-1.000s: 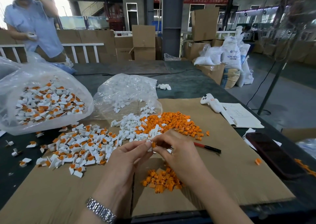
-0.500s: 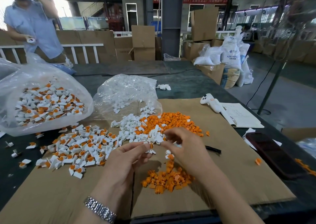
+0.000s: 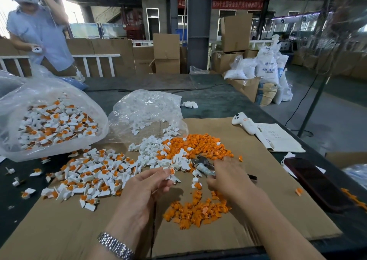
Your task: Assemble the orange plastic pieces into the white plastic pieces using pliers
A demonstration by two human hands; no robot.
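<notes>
My left hand (image 3: 147, 188) pinches a white piece with an orange insert (image 3: 170, 172) between thumb and fingertips, above the cardboard sheet (image 3: 258, 210). My right hand (image 3: 228, 177) grips the pliers (image 3: 201, 165) by the handles, the metal jaws pointing left toward the held piece. One handle end (image 3: 251, 177) sticks out to the right of the hand. A heap of loose orange pieces (image 3: 196, 210) lies in front of me. Mixed white and orange pieces (image 3: 184, 148) are piled beyond the hands. Assembled pieces (image 3: 89, 174) spread out on the left.
A clear bag of assembled pieces (image 3: 53, 124) sits far left, a bag of white pieces (image 3: 149, 110) behind the pile. A white controller (image 3: 243, 123), a paper pad (image 3: 278, 138) and a dark phone (image 3: 315, 182) lie to the right. A person (image 3: 39, 33) stands at the back left.
My right hand moved right and away from the left hand, and it has taken hold of the pliers. The left hand keeps pinching the white piece and stays in place.
</notes>
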